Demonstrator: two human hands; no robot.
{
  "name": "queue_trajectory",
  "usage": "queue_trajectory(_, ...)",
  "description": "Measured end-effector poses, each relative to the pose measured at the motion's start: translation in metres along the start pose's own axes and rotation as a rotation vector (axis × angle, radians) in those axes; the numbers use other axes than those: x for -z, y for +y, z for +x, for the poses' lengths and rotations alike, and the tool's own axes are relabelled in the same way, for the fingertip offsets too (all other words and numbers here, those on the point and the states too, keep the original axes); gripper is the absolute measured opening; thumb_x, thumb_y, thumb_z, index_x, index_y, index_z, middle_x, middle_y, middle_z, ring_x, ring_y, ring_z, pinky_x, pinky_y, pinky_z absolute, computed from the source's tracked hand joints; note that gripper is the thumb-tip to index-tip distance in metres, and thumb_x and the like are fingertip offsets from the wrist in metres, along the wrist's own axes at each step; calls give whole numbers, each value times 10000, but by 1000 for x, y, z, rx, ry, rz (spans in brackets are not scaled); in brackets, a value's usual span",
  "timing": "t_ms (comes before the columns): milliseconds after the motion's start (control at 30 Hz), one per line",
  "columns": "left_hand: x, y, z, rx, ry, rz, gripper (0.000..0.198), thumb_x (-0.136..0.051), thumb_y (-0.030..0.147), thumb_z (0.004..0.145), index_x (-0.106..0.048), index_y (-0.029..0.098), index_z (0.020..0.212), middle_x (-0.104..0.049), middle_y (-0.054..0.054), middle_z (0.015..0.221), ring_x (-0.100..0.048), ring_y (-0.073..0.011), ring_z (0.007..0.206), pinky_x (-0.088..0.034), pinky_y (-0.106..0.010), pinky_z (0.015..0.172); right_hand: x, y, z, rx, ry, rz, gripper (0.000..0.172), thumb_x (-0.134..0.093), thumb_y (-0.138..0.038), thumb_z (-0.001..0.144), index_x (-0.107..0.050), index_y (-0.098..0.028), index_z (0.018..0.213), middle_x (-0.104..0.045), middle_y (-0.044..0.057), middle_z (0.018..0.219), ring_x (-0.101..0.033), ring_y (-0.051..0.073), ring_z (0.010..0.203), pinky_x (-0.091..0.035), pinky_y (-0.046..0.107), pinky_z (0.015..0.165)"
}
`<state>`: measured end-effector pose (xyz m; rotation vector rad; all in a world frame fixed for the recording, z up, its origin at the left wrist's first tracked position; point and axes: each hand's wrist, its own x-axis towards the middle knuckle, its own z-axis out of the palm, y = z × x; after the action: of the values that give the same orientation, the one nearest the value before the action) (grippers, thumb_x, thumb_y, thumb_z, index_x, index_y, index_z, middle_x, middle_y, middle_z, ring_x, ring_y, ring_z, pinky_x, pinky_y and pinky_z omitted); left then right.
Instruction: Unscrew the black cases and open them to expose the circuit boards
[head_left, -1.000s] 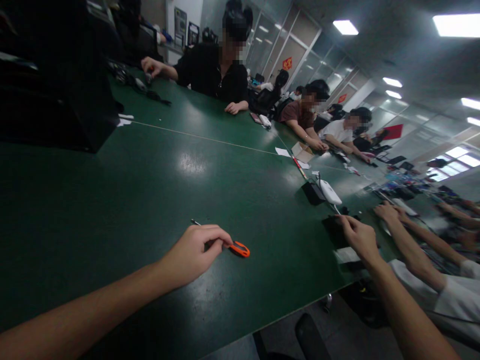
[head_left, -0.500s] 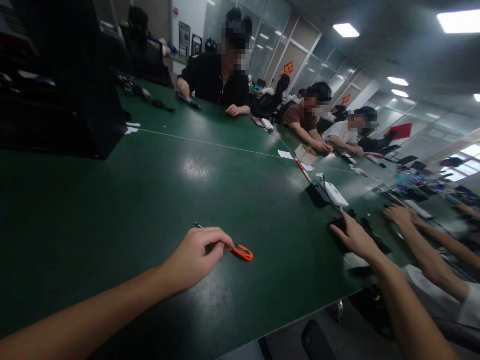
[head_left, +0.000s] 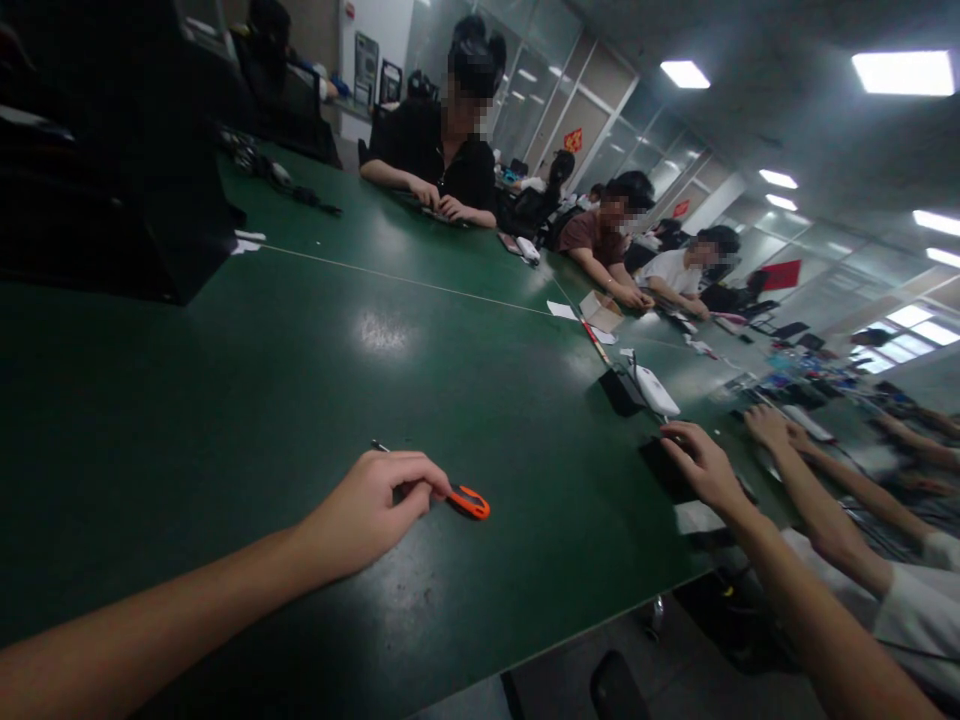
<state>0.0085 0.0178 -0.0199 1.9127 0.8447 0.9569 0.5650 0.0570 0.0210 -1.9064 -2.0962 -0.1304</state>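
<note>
My left hand (head_left: 379,512) is closed on a screwdriver (head_left: 471,502) with an orange and black handle, low over the green table (head_left: 300,400). The handle sticks out to the right of my fingers and the metal tip to the upper left. My right hand (head_left: 701,465) is at the right over a dark flat object (head_left: 664,468), thumb and fingers apart and curved, with nothing seen between them. Just beyond it lie a white device (head_left: 654,390) and a black box (head_left: 621,392).
A large black case (head_left: 112,200) stands at the left. Across the table sits a person in black (head_left: 442,150). An open cardboard box (head_left: 601,312) and papers lie farther back. Another person's arms (head_left: 825,480) reach in at the right.
The view has shifted slightly. My right hand's fingers are more curled than before. The person in black has brought both hands together; my left hand keeps its hold.
</note>
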Motion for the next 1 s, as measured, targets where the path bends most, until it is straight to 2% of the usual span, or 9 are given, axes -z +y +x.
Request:
queue_trajectory(200,0,1,0,22,0,5,278,-491,88,871,-752,182,876,-718,-4,759,-650,-135,677,-453,-259,671,2,-9,-12,12,114,-24,438,-442,-552,919,-716,-211,900,-677,134,1056,-655,254,987,-489,396,939)
queue_trajectory(333,0,2,2,32,3,4,268,-497,86,865,-749,177,874,-716,-4,750,-650,-135,679,-452,-259,673,4,-14,-10,16,118,-48,448,-455,-558,911,-732,-209,867,-672,131,952,-659,234,846,-501,373,820)
queue_trajectory(533,0,2,2,21,13,-6,272,-497,72,863,-747,180,864,-716,1,748,-651,-134,678,-454,-255,668,6,-19,-10,10,95,-127,510,-412,-598,908,-720,-194,873,-678,134,954,-655,231,850,-492,359,794)
queue_trajectory(633,0,2,1,20,24,-7,271,-499,70,859,-746,180,862,-715,1,745,-650,-136,677,-453,-256,665,11,-19,1,-16,49,-178,537,-400,-619,888,-702,-177,843,-678,125,927,-647,227,820,-489,356,776)
queue_trajectory(733,0,3,0,22,37,-18,267,-496,77,863,-744,178,855,-703,3,715,-649,-138,667,-456,-263,676,9,-25,31,-70,13,-219,522,-448,-614,865,-691,-159,943,-674,143,1019,-640,246,895,-487,368,837)
queue_trajectory(800,1,3,0,40,48,-38,259,-500,90,865,-744,176,854,-699,1,708,-645,-140,653,-459,-267,672,-4,-34,58,-139,29,-243,549,-485,-613,855,-663,-128,1040,-653,181,1073,-625,277,947,-482,400,871)
queue_trajectory(867,2,2,0,65,70,-76,245,-507,100,855,-741,172,858,-706,-6,727,-645,-142,648,-467,-269,667,-26,-48,83,-214,51,-249,543,-517,-574,855,-638,-88,1062,-638,216,1041,-616,301,933,-486,428,849)
queue_trajectory(900,2,2,1,77,83,-99,236,-509,106,850,-737,169,858,-707,-10,733,-646,-143,646,-472,-270,664,-40,-57,94,-247,70,-244,522,-518,-524,864,-624,-62,1082,-627,240,1039,-613,317,938,-485,446,843)
queue_trajectory(1000,4,-1,1,114,108,-145,225,-501,144,865,-725,163,857,-686,-10,697,-644,-149,635,-479,-272,651,-80,-86,115,-316,194,-215,516,-442,-346,898,-522,27,1245,-532,351,1202,-565,388,1082,-450,540,899)
